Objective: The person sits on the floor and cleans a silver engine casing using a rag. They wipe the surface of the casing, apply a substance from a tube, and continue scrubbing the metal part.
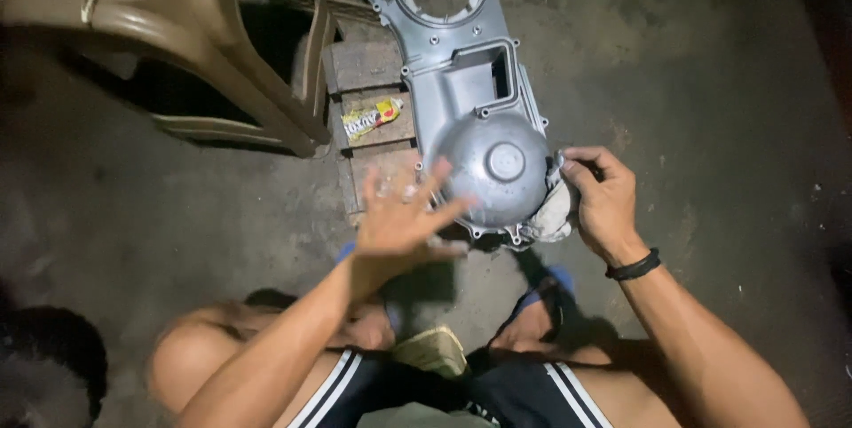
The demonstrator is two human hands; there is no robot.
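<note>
left hand (404, 215) spread open, fingers splayed beside the grey engine cover (475, 99); right hand (603, 197) clutching a dirty rag (552, 210) against the cover's edge

A dark, stained concrete floor (710, 82) carries everything here. On it sits a low block of 3 weathered wooden slats (366, 68), near the legs of a tan plastic chair (222, 64). A small yellow tube (371, 118) lies on the middle slat. A long grey metal engine cover (475, 99) rests partly on the block and partly over the floor.
</note>
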